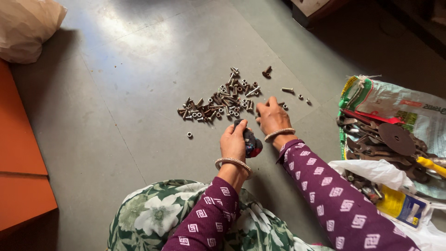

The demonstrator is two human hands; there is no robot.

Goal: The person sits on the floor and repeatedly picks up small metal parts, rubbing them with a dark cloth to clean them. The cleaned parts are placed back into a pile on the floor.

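A small dark cloth bundle (251,142), with some red and blue in it, is held in the left hand (233,143), whose fingers are closed around it just above the floor (139,69). The right hand (272,118) is laid palm down on the grey floor, its fingertips touching the near edge of a pile of metal bolts and nuts (223,100); whether something is pinched under the fingers cannot be told. The pile is spread flat on the floor in front of both hands, and a few loose pieces are seen apart from it: one nut (189,135) to the left and a bolt (287,89) to the right. A metal bangle is worn on each wrist, and purple patterned sleeves cover the arms. To the right, a woven sack (395,100) is spread on the floor, and wrenches (367,148), a round dark disc (396,138) and a yellow-handled tool (431,165) are lying on it. A white plastic bag (371,169) is beside them.
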